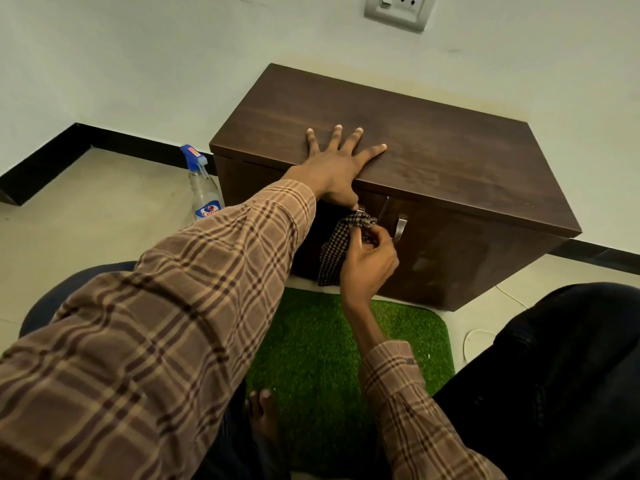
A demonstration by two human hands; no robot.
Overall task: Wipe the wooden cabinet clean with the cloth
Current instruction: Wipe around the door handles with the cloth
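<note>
A low dark wooden cabinet stands against the white wall, with two doors and metal handles on its front. My left hand lies flat on the cabinet's top near the front edge, fingers spread, thumb hanging over the edge. My right hand grips a brown checked cloth and holds it against the left door's handle, which the cloth mostly hides. The right door's handle is bare.
A clear spray bottle with a blue trigger stands on the floor left of the cabinet. A green grass mat lies before it. My knees flank the mat. A white cable runs on the floor at right. A wall socket is above.
</note>
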